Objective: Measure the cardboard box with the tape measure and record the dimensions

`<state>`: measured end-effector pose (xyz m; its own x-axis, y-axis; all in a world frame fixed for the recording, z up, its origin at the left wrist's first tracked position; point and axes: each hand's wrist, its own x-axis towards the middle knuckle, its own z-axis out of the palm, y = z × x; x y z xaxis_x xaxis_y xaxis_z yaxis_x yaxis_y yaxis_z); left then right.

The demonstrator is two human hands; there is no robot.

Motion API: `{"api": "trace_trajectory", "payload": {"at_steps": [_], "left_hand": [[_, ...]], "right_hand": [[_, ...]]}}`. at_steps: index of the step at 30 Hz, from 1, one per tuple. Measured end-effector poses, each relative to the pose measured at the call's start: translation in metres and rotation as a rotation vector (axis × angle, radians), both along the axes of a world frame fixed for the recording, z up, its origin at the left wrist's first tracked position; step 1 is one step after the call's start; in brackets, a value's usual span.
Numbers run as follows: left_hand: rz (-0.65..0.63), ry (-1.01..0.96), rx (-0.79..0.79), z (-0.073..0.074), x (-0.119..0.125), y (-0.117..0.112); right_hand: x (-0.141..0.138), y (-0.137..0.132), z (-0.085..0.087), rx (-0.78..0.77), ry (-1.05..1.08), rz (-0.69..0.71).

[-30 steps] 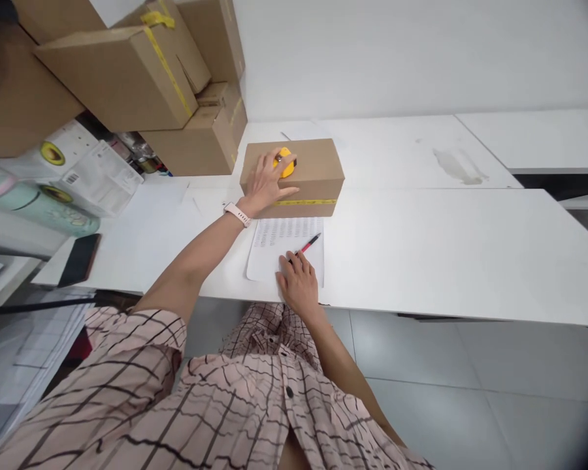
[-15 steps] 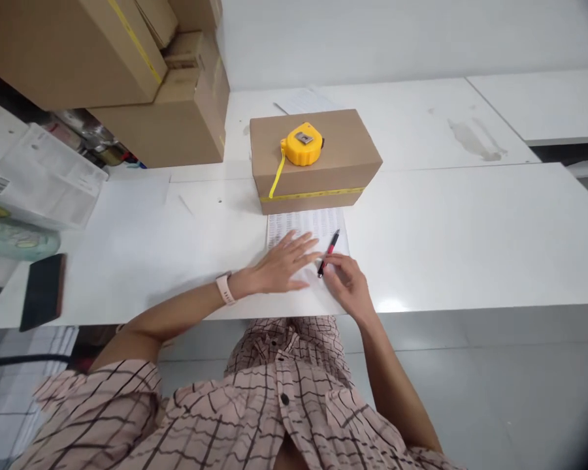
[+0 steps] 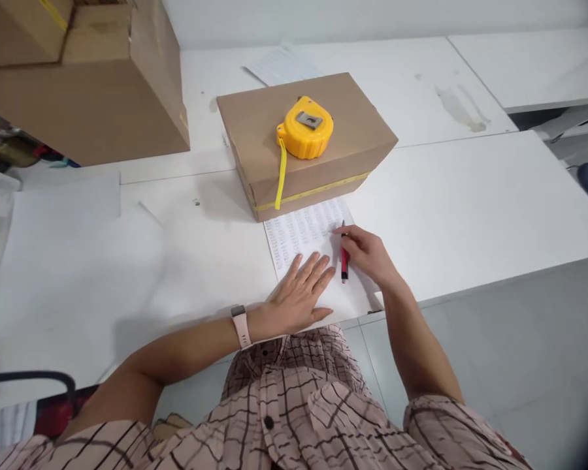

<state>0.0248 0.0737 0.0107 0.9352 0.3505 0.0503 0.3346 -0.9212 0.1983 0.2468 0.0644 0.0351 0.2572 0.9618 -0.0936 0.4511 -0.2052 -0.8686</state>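
Observation:
A printed sheet of paper [image 3: 298,232] with columns of small text lies at the table's front edge, its far end under a brown cardboard box [image 3: 255,143]. My left hand [image 3: 301,294] rests flat on the sheet's lower part, fingers spread. With thumb and fingers, my right hand [image 3: 367,251] pinches a red and black pen [image 3: 344,261] over the sheet's right side. The pen's point faces away from me. On top of the box sits a yellow tape measure [image 3: 308,134], its yellow strap hanging over the front edge.
Larger cardboard boxes [image 3: 112,104] are stacked at the back left. Another paper [image 3: 284,65] lies behind the nearer box. White sheets [image 3: 68,202] cover part of the table's left side. A dark cable [image 3: 34,375] curves at the lower left.
My right hand has closed on the pen and moved up the sheet, turning the pen more upright in view. My left hand has shifted nearer the front edge. The camera view has also moved.

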Motion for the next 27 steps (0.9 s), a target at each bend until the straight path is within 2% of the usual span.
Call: {"api": "trace_trajectory", "payload": {"at_steps": [3, 4, 6, 9, 12, 14, 18, 23, 27], "left_hand": [[-0.005, -0.023, -0.015, -0.002, 0.002, -0.002], [-0.010, -0.026, -0.023, -0.002, 0.002, -0.002], [-0.017, -0.033, -0.040, 0.000, 0.003, -0.003], [-0.016, -0.046, -0.045, 0.002, 0.005, -0.003], [-0.012, -0.036, -0.016, 0.003, 0.006, -0.005], [-0.011, -0.029, 0.008, 0.002, 0.006, -0.008], [-0.026, -0.028, 0.047, 0.004, 0.005, -0.016], [-0.055, -0.012, 0.069, 0.010, 0.001, -0.019], [-0.053, 0.005, 0.060, 0.013, 0.001, -0.019]], "right_hand": [[0.005, -0.011, 0.011, 0.078, 0.567, 0.054], [0.003, -0.013, 0.013, 0.104, 0.666, 0.066], [-0.005, -0.011, 0.015, 0.125, 0.734, 0.089], [-0.024, 0.003, 0.009, 0.109, 0.666, 0.082], [-0.042, 0.017, -0.003, 0.099, 0.513, -0.006], [-0.048, 0.022, -0.009, 0.062, 0.428, -0.001], [-0.046, 0.022, -0.014, 0.074, 0.375, 0.039], [-0.041, 0.023, -0.017, 0.163, 0.241, -0.060], [-0.046, 0.021, -0.018, 0.184, 0.281, -0.053]]}}
